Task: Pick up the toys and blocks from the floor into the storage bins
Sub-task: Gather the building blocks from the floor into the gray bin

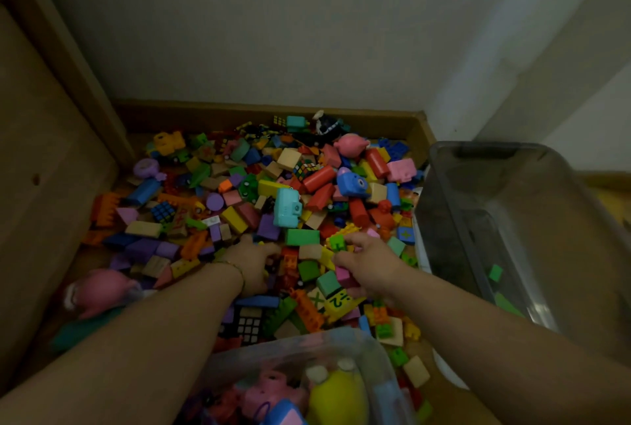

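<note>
A big pile of coloured blocks and toys [273, 192] covers the floor in the room's corner. My left hand [254, 264] reaches into the pile's near edge with its fingertips buried among red and dark bricks; what they hold is hidden. My right hand [368, 262] is just to the right, gripping a pink block [343, 276] under the thumb while its fingertips touch a small green brick [336, 242]. A grey see-through storage bin [512, 219] stands at the right with a few green blocks inside. A clear bin [372, 359] with several toys sits at the bottom centre.
A wooden panel [41, 185] borders the pile on the left, and a wooden skirting [239, 115] runs along the white wall behind. A pink soft toy [99, 291] lies under my left forearm. A turquoise toy camera [286, 211] and a blue one [351, 182] sit mid-pile.
</note>
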